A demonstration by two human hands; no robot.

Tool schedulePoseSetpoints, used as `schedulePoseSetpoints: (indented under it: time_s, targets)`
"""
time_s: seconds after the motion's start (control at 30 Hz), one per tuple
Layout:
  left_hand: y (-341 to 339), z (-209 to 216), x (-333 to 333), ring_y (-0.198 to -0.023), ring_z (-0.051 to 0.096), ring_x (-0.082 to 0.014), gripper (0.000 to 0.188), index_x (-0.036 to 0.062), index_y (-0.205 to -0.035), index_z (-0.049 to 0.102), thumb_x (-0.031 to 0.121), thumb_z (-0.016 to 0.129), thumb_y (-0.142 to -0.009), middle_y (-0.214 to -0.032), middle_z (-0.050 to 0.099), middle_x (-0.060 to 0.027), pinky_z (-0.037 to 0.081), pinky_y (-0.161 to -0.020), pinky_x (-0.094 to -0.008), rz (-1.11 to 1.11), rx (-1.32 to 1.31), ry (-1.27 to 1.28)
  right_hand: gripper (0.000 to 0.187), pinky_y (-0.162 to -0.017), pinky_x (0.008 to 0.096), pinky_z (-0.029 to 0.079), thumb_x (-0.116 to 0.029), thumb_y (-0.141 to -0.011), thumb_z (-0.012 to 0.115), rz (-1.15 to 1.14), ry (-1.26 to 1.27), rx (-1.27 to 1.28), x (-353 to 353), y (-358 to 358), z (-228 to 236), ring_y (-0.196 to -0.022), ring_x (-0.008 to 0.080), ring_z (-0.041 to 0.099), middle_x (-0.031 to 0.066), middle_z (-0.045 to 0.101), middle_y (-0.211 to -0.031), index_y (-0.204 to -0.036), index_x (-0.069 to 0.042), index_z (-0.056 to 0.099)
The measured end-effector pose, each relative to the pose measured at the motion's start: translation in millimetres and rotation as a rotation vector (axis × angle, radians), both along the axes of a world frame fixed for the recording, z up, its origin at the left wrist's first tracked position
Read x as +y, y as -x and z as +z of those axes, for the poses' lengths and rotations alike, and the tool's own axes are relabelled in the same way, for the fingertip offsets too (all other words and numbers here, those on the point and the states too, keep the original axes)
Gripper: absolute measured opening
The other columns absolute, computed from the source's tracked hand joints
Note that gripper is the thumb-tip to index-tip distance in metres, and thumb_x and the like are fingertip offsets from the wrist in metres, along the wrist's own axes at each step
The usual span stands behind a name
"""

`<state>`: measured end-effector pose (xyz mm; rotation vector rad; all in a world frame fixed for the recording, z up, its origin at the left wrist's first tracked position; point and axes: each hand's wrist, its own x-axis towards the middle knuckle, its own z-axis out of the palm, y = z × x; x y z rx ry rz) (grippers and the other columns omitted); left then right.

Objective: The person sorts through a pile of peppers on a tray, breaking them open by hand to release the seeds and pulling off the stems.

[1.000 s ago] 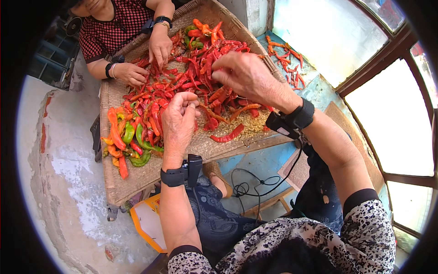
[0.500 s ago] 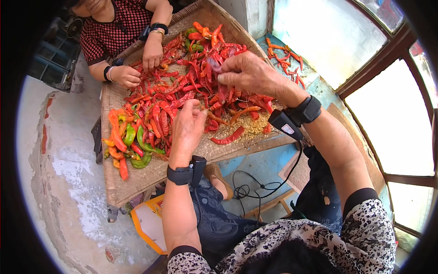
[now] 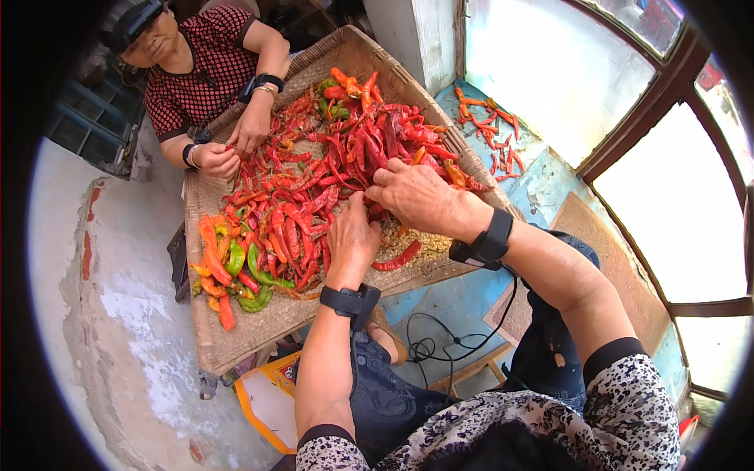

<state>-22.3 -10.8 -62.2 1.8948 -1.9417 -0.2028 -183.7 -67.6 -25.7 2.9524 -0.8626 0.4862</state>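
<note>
Over the near side of a heap of red chili peppers [image 3: 369,145], my two hands meet with their fingertips almost touching. My left hand [image 3: 353,243] is closed in a pinch; whatever lies in its fingers is hidden. My right hand [image 3: 424,200] bends over from the right, fingers closed, with a red chili pepper [image 3: 378,211] partly showing at them. The peppers lie in a large woven tray [image 3: 228,345] with raised sides. One long red chili [image 3: 398,257] rests apart, beside pale loose seeds [image 3: 432,245].
Across the tray, a person [image 3: 212,63] handles peppers with both hands. Green peppers [image 3: 254,301] and orange ones sit at the tray's left corner. More chilies [image 3: 491,133] lie on the blue surface by the window. A black cable [image 3: 440,345] and a yellow-edged bag [image 3: 263,400] are below.
My right hand has come down and nearer from above the heap to join my left hand. My left hand has shifted right. The other person's hands have drawn closer together.
</note>
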Motion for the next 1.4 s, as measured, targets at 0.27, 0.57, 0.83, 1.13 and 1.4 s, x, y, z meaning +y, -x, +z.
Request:
schedulePoseSetpoints:
  time_s: [0.27,0.57,0.83,1.13,1.4]
  targets:
    - [-3.2,-10.7,-37.5,-0.091,0.061,-0.0438,0.038,0.0032,-0.116,0.051,0.010,0.060,-0.080,-0.097,0.065,-0.0249,0.048,-0.076,-0.0491,0.089,0.130,-0.006,0.042,-0.079,0.0315,0.044,-0.017,-0.075,0.066,-0.094,0.156,0.082,-7.1,-6.8,-9.7,-0.097,0.0213,0.051,0.0057,0.056,-0.101,-0.115,-0.002,0.060]
    - [6.0,-3.3,-80.8,-0.091,0.058,-0.0462,0.037,-0.0002,-0.105,0.048,0.013,0.068,-0.076,-0.097,0.060,-0.0262,0.047,-0.073,-0.0517,0.139,0.118,0.117,0.040,-0.074,0.0338,0.050,-0.010,-0.069,0.066,-0.015,0.064,-0.144,-2.0,-0.1,13.5,-0.096,0.0256,0.052,0.0097,0.054,-0.105,-0.108,-0.001,0.061]
    - [18.9,0.0,-73.4,-0.092,0.061,-0.0391,0.028,-0.0006,-0.103,0.053,0.007,0.065,-0.079,-0.097,0.059,-0.0221,0.052,-0.075,-0.0466,0.170,-0.113,0.085,0.019,-0.069,0.0348,0.048,-0.010,-0.075,0.061,-0.063,0.110,-0.199,-10.8,17.9,3.0,-0.093,0.0259,0.054,0.0113,0.054,-0.095,-0.093,-0.003,0.062]
    - [5.4,36.6,-30.6,-0.088,0.063,-0.0388,0.029,0.0020,-0.110,0.057,0.008,0.058,-0.081,-0.095,0.064,-0.0218,0.051,-0.075,-0.0473,0.080,0.077,0.162,0.015,-0.067,0.0366,0.051,-0.010,-0.073,0.063,-0.130,0.091,-0.136,-5.0,10.8,12.5,-0.093,0.0283,0.055,0.0112,0.055,-0.092,-0.087,-0.004,0.060]
    - [-19.2,49.9,-9.3,-0.068,0.056,-0.0092,0.029,0.0009,-0.116,0.059,0.009,0.061,-0.088,-0.080,0.061,-0.0040,0.046,-0.060,-0.0251,0.022,0.801,0.069,0.015,-0.067,0.0384,0.052,-0.010,-0.078,0.063,-0.121,-0.016,-0.254,-9.3,5.8,19.8,-0.089,0.0304,0.058,0.0114,0.057,-0.087,-0.091,-0.004,0.062]
